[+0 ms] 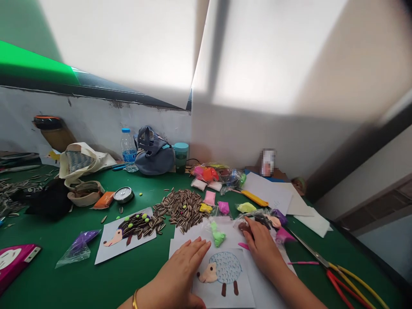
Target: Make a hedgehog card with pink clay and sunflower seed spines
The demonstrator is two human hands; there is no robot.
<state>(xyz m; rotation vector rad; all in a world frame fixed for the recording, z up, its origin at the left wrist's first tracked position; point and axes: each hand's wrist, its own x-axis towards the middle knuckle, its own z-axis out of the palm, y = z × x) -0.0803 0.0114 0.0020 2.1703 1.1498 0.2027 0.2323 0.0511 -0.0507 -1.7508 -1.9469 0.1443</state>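
My left hand [180,270] lies with fingers stretched out along the left edge of a white card [199,296]. A hedgehog picture [225,268] is on it: a blue outlined body with small curved marks, a peach clay face and brown clay feet. Just above the card's right side, my right hand [262,244] has its thumb and fingers around a lump of brown modelling clay [243,227]. Light green clay [218,237] in a clear bag sits between my hands. A pink clay tool [243,246] lies beside my right hand, partly covered.
Striped sunflower seeds [183,208] are heaped behind, next to another hedgehog card [111,242] covered with seeds. Clay packets [209,175], a yellow cutter [254,198] and open scissors [325,264] lie rightward. A bottle [128,152] and a grey-blue bag [154,156] stand by the wall.
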